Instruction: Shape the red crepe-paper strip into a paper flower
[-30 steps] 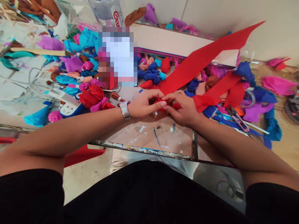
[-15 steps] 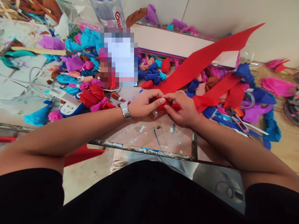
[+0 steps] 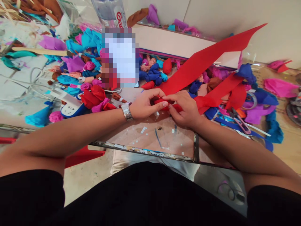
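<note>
I sit over a wide, stained worktable [image 3: 131,135] with a dark edge, strewn with colourful crumpled bits. Across its far side lies a long white box [image 3: 174,39]. A long, broad red strip of thin, paper-like material [image 3: 199,62] slants from just behind my fingers up over the box's right part. A clear plastic bottle with red lettering [image 3: 109,14] stands near the box's left end. My right hand [image 3: 184,108] is curled, thumb and forefinger nearly together on the right side of the work; my left hand [image 3: 148,102] is closed, thumb and bent forefinger pinching it from the left. Left of them sit a white-and-blue power strip [image 3: 70,105] and a crumpled red flower-like bundle [image 3: 92,95]. Between my fingertips, just above the tabletop, is a small folded red piece [image 3: 160,101], partly hidden. Little white scraps [image 3: 143,129] lie nearer me.
</note>
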`<state>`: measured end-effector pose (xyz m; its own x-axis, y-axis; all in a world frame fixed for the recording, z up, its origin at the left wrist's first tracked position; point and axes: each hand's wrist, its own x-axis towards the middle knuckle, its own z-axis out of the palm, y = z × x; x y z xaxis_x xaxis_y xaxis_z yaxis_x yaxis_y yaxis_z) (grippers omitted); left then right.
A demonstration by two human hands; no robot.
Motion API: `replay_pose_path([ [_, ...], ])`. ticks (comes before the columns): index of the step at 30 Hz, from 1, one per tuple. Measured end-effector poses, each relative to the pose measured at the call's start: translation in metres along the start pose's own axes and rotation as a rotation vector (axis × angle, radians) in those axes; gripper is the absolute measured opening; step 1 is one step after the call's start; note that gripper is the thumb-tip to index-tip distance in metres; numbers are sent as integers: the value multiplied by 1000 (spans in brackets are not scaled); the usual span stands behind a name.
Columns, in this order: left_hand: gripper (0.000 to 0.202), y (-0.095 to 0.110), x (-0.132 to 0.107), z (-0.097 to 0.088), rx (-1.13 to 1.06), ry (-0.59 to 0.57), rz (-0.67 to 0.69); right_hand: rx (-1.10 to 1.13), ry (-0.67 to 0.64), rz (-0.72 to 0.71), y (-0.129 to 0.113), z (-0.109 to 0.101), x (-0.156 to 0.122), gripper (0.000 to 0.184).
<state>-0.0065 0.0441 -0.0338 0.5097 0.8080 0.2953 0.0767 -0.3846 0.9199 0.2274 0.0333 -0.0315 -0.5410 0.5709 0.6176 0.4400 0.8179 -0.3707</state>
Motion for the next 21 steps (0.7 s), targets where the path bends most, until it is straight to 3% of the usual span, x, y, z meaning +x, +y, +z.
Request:
replay_pose_path([
  [21, 51, 2, 1, 0, 58, -12, 29, 12, 49, -59, -2, -1, 2, 29],
])
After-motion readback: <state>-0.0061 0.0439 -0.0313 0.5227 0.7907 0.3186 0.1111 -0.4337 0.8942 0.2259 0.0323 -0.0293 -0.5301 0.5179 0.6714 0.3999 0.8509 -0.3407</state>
